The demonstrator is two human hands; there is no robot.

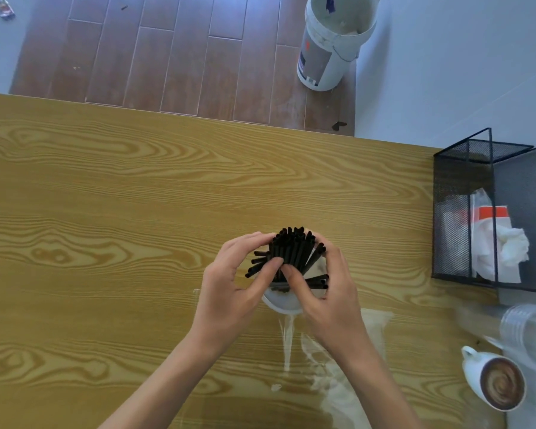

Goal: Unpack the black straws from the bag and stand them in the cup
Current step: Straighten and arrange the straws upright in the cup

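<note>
A bunch of black straws (pixel 291 249) stands in a white cup (pixel 280 303) near the middle of the wooden table (pixel 106 212). Most straws are upright; a few splay out to the left and right over the rim. My left hand (pixel 232 283) wraps the bunch from the left, thumb and fingers on the straws. From the right, my right hand (pixel 328 289) closes around the same bunch, its thumb meeting the left thumb at the front. The clear plastic bag (pixel 347 351) lies flat and crumpled on the table just behind my right wrist.
A black mesh basket (pixel 489 212) holding tissues and packets stands at the table's right edge. A stack of clear plastic cups (pixel 526 332) lies on its side near a coffee mug (pixel 495 382) at the front right. A white bucket (pixel 331 44) stands on the floor beyond.
</note>
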